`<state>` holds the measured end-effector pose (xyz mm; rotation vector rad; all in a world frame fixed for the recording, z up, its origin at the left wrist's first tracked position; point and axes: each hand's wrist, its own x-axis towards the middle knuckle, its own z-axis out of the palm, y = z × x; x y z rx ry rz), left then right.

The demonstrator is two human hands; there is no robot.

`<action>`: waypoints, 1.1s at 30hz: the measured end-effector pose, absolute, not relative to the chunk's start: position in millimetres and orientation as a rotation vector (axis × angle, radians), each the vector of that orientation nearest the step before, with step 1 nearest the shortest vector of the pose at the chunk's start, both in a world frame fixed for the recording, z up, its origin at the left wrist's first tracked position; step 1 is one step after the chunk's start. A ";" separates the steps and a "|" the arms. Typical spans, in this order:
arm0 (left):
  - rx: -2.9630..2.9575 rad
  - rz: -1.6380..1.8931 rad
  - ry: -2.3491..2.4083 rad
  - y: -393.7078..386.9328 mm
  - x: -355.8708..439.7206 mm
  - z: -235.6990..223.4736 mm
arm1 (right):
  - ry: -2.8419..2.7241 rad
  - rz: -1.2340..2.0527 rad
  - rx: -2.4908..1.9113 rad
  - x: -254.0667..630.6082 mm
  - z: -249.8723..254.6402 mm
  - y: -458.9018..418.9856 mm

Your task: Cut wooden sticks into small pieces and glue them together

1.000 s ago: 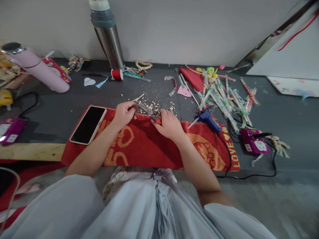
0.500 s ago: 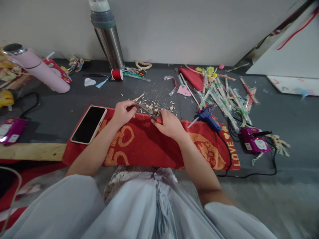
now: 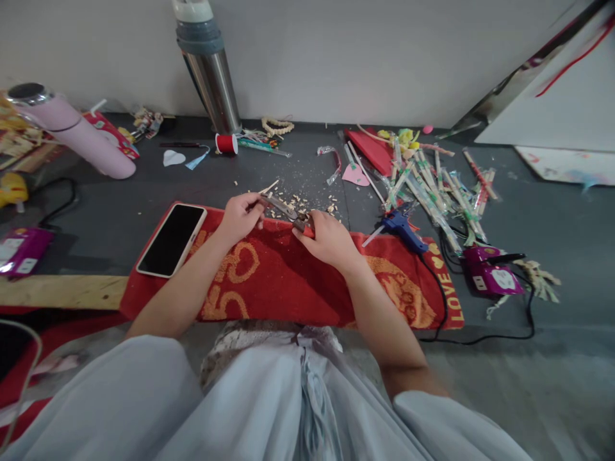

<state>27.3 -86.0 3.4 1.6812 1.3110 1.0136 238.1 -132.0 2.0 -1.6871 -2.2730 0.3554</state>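
Observation:
My right hand (image 3: pixel 331 239) is wrapped round the red handles of a pair of pliers (image 3: pixel 282 206), whose metal jaws point left towards my other hand. At the tip of the jaws, my left hand (image 3: pixel 241 216) is closed in a pinch. A thin wooden stick (image 3: pixel 270 187) juts out beyond its fingers; the rest of it is hidden. Many short cut wooden bits (image 3: pixel 302 203) lie scattered on the dark table just behind the pliers. Both hands are over the far edge of a red towel (image 3: pixel 283 275) with orange patterns.
A phone (image 3: pixel 172 240) lies on the towel's left end. A blue glue gun (image 3: pixel 402 229) rests at its right, its black cord trailing over the edge. Wrapped sticks (image 3: pixel 427 186) pile up behind it. A steel flask (image 3: pixel 211 83), a pink bottle (image 3: pixel 77 134) and a red thread spool (image 3: pixel 225 144) are farther back.

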 end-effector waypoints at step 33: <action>1.824 1.032 1.406 -87.1 27.1 -1.6 | -2.289 0.371 -1.831 231.3 6.2 -134.4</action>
